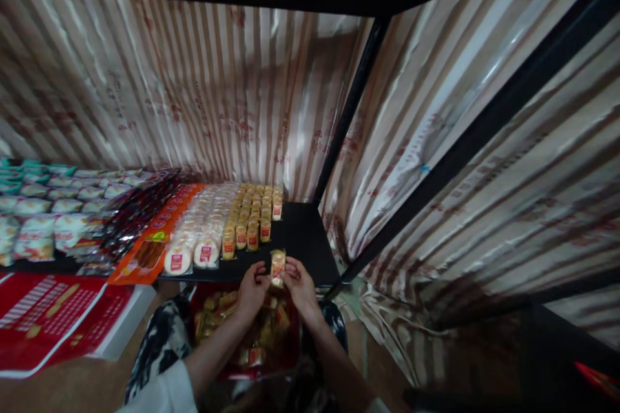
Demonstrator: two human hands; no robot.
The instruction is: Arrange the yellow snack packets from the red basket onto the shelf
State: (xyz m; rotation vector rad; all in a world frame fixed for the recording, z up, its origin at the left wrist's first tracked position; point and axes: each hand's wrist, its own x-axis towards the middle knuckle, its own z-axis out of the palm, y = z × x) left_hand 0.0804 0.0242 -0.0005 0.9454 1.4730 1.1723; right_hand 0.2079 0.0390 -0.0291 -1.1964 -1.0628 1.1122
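Note:
A small wrapped snack cake (278,269), yellowish with a red and white label, stands upright between my two hands above the front edge of the black shelf (303,239). My right hand (301,285) pinches its right side. On the other side, the curled fingers of my left hand (254,285) close at the edge of the wrapper. Below my forearms, a red container (290,352) holds many loose packs of the same kind, partly hidden by my arms. Just beyond my left hand, rows of matching gold packs (252,235) stand on the shelf.
Left of the gold packs are round white packs (206,251), an orange packet (150,251), dark packets (138,213) and white bags (33,237). A red printed bag (53,322) lies at lower left. Black posts (351,110) and striped sheeting (217,90) enclose the shelf.

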